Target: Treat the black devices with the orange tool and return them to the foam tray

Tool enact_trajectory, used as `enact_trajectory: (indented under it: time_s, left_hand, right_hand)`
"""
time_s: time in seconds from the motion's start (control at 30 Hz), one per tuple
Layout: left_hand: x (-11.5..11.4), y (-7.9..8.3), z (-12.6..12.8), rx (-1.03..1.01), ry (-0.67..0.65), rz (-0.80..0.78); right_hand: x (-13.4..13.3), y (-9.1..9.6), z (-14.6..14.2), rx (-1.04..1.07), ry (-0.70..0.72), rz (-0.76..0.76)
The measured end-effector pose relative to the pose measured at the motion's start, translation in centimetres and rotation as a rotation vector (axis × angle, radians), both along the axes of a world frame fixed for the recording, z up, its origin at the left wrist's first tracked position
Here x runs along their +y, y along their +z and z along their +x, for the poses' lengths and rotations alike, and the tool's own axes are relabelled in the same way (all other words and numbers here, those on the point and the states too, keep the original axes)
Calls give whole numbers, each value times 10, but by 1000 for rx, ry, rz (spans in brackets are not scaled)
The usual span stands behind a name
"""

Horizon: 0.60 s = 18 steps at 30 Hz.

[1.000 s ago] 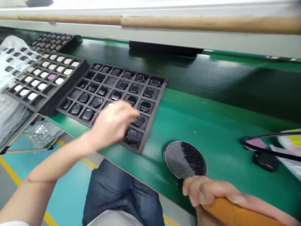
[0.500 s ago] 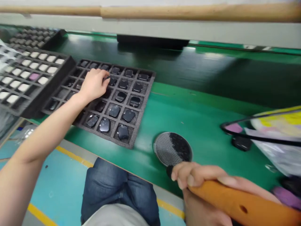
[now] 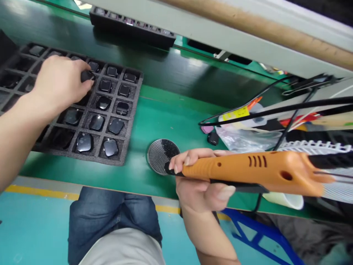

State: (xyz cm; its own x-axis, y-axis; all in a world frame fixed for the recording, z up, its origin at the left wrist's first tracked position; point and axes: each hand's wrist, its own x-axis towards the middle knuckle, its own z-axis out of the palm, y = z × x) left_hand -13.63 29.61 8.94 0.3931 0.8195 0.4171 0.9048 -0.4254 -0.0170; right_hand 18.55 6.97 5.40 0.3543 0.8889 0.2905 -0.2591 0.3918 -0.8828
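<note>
My left hand [image 3: 59, 77] is closed over the dark foam tray [image 3: 110, 160], pinching a small black watch-like case [image 3: 87, 76] between thumb and fingers. Other black square cases, such as this one [image 3: 84, 141], lie in the tray's compartments. My right hand [image 3: 197, 184] wraps round an orange electric screwdriver [image 3: 239, 169] with vents and a black lever along its underside. Its black nose points left, over the edge of a round perforated plate [image 3: 157, 156] whose right part is covered with tiny dark pieces. The tool's tip is hidden.
A dark conveyor belt [image 3: 165, 68] runs behind the green bench [image 3: 165, 106], carrying another foam tray [image 3: 129, 31]. Black cables [image 3: 275, 110], a plastic bag [image 3: 245, 136], a black case [image 3: 213, 138] and a pink piece [image 3: 207, 128] lie right. A blue frame [image 3: 256, 235] stands below.
The view has swung to the right. My left hand has lifted a black case from the tray. The screwdriver has turned level, with its nose nearer the perforated plate.
</note>
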Motion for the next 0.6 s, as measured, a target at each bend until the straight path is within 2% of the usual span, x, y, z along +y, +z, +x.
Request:
enact_trajectory:
  time_s: [0.07, 0.13, 0.23, 0.3, 0.37, 0.43, 0.6]
  left_hand:
    - [-50, 14, 17, -38, -1, 6]
    - [-106, 19, 39, -61, -109, -34]
    - [-184, 6, 72, -6, -374, -84]
    - [-221, -13, 89, -19, -471, -137]
    - [-243, -33, 101, -70, -506, -167]
    - [-254, -50, 107, -126, -497, -189]
    - [-264, -71, 110, -261, -425, -250]
  right_hand:
    - [2, -3, 1, -2, -5, -3]
    - [4, -5, 1, -10, -5, -5]
    - [4, -6, 0, -28, 6, -11]
    - [3, -6, 0, -36, 13, -16]
    - [3, -6, -1, -39, 17, -20]
    - [2, -6, -1, -40, 18, -22]
    - [1, -4, -1, -35, 17, -23]
